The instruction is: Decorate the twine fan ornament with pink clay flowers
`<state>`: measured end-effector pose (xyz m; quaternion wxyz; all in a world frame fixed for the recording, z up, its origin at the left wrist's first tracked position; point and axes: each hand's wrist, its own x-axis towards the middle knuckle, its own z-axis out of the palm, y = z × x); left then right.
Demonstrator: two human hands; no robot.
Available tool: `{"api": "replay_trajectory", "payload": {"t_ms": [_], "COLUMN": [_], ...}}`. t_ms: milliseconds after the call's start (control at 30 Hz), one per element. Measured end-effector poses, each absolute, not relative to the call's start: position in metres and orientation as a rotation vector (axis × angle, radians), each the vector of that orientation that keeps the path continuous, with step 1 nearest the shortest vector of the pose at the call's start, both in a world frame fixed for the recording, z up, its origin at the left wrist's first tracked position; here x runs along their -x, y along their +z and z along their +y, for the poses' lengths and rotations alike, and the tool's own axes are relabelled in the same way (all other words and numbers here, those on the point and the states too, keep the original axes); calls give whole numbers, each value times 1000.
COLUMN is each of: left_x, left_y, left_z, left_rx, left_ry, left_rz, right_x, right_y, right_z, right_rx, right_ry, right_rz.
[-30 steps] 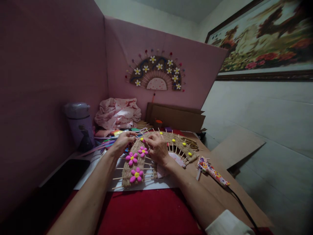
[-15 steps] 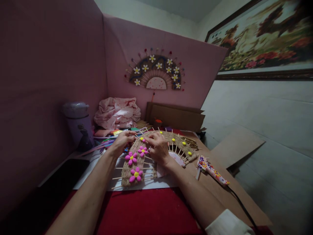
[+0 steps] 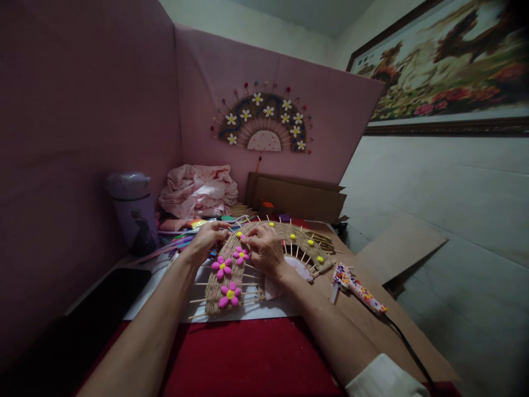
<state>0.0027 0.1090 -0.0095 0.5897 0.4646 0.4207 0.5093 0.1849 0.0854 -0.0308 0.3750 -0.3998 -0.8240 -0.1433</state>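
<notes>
A half-round woven twine fan (image 3: 212, 292) with thin wooden sticks lies on the white sheet. Pink clay flowers (image 3: 230, 294) with yellow centres sit on its left part, and bare yellow dots (image 3: 292, 236) follow along the arc to the right. My left hand (image 3: 206, 241) grips the fan's upper left edge between thumb and fingers. With fingers pinched, my right hand (image 3: 265, 248) presses a small pink petal (image 3: 243, 236) against a yellow dot (image 3: 238, 235). Its fingertips partly hide the petal.
A flower-patterned glue gun (image 3: 359, 288) with a black cord lies on brown cardboard at right. A dark flat slab (image 3: 119, 286) and a lilac flask (image 3: 134, 215) stand left. Crumpled pink cloth (image 3: 198, 190) sits behind; a finished flowered fan (image 3: 268, 118) hangs on the pink panel.
My right fingertips have shifted very slightly at the pink petal beside the yellow dot. My left hand and the fan stay nearly in place.
</notes>
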Motion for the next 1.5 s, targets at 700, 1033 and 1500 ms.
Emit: {"api": "replay_trajectory", "payload": {"t_ms": [700, 1033, 1500], "left_x": [-3, -3, -3], "left_y": [-12, -10, -13], "left_z": [110, 109, 110], "left_rx": [-1074, -1083, -1103], "left_ry": [1191, 1179, 1174], "left_rz": [965, 963, 976], "right_x": [-168, -174, -180], "right_y": [-21, -23, -24], "right_z": [87, 84, 85], "right_rx": [1260, 1193, 1111], "right_ry": [-335, -334, -488], "right_rz": [-2023, -2021, -2186]}}
